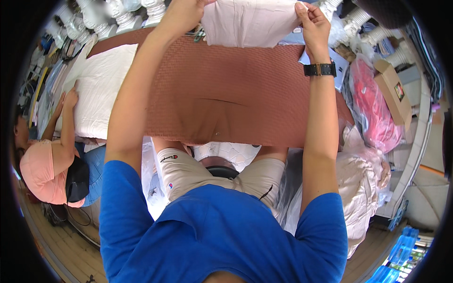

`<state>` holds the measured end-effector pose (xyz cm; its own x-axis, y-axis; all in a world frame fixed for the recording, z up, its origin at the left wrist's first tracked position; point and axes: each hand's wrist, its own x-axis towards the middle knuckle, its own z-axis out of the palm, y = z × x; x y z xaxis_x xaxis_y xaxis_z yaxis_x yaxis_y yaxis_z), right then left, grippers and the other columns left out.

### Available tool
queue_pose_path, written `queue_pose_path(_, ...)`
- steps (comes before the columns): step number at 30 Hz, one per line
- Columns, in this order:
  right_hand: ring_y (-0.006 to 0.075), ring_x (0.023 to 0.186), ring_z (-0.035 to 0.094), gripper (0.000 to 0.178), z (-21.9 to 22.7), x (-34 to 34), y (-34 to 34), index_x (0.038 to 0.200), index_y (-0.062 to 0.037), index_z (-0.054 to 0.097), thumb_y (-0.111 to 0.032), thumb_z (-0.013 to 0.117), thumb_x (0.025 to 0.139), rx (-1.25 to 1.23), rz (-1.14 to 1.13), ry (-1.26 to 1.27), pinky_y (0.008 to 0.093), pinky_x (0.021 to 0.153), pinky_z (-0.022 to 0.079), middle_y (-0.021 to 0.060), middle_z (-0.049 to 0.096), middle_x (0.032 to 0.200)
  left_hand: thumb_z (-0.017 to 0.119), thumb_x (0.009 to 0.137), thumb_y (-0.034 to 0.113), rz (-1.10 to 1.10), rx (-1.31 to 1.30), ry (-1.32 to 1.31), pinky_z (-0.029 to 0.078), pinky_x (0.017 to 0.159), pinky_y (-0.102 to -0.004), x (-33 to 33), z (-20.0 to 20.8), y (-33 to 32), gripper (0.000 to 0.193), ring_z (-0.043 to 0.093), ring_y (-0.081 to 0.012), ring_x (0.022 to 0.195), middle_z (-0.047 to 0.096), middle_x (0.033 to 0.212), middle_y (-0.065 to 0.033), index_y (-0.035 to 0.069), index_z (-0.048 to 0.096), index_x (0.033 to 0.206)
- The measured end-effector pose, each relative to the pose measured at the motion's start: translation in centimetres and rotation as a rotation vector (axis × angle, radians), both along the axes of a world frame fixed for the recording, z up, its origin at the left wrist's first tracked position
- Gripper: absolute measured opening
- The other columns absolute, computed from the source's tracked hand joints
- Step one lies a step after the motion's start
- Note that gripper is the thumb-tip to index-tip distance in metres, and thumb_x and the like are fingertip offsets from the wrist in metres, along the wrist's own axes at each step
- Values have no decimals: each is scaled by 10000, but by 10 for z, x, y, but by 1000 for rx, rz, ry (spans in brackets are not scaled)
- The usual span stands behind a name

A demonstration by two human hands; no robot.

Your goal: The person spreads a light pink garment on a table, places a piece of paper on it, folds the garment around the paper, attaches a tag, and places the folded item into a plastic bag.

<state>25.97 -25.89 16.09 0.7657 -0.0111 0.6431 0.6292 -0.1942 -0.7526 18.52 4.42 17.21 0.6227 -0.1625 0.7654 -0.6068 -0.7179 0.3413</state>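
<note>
A pale pinkish-white piece of cloth (250, 23) is stretched between my two hands over the far edge of the brown textured table cover (226, 94). My left hand (188, 13) grips its left end, with the fingertips cut off by the top of the view. At the upper right corner, my right hand (313, 26) pinches the cloth between thumb and fingers. The cloth's lower edge hangs loose. A black watch (320, 70) sits on my right wrist.
At the left, a person in a pink top (49, 165) rests both hands on white cloth (111, 89). Pink fabric in clear plastic (373, 104) and a cardboard box (394, 94) lie at the right. White balusters (125, 16) line the far side.
</note>
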Motion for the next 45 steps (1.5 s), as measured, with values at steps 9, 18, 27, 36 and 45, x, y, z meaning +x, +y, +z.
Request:
queue_pose_path(9, 178, 766, 677, 315, -127, 3, -47, 973, 7, 750, -238, 826, 790, -298, -48, 530, 324, 728, 543, 106, 740, 885, 599, 984, 153, -195, 73, 748, 481, 841, -339, 41, -143, -17, 179, 610, -193, 908, 666, 932, -74, 12, 624, 1092)
queue_pose_path(18, 356, 1181, 556, 478, -248, -39, -33, 1319, -75, 589, -173, 695, 862, -619, -483, 216, 484, 1033, 416, 158, 614, 1231, 692, 842, 76, 290, 84, 173, 399, 1015, -449, -9, -256, -69, 315, 475, -357, 1229, 549, 1269, -149, 110, 640, 1152)
queue_pose_path(27, 345, 1245, 548, 250, -238, -187, -11, 1125, -36, 685, 20, 581, 905, -510, 179, 68, 421, 1064, 428, 130, 654, 1248, 642, 892, 12, -39, -184, 495, 510, 749, -368, -178, -256, -110, 76, 620, -289, 856, 571, 950, -130, -12, 632, 963)
queue_pose_path(36, 318, 1413, 391, 219, -254, -174, -21, 1155, -53, 660, -68, 608, 943, -378, 338, 242, 437, 1161, 317, 97, 598, 1362, 667, 909, 250, 341, -63, 615, 498, 613, -488, -189, -251, -190, 265, 648, -389, 717, 643, 808, -179, 19, 560, 836)
queue_pose_path(45, 307, 1435, 357, 273, -262, -175, -27, 1200, -123, 694, -180, 659, 936, -353, 385, 226, 446, 1173, 303, 70, 553, 1416, 651, 938, 95, 249, -666, 658, 498, 626, -329, -206, -268, -192, 142, 591, -195, 629, 605, 782, -115, -6, 551, 935)
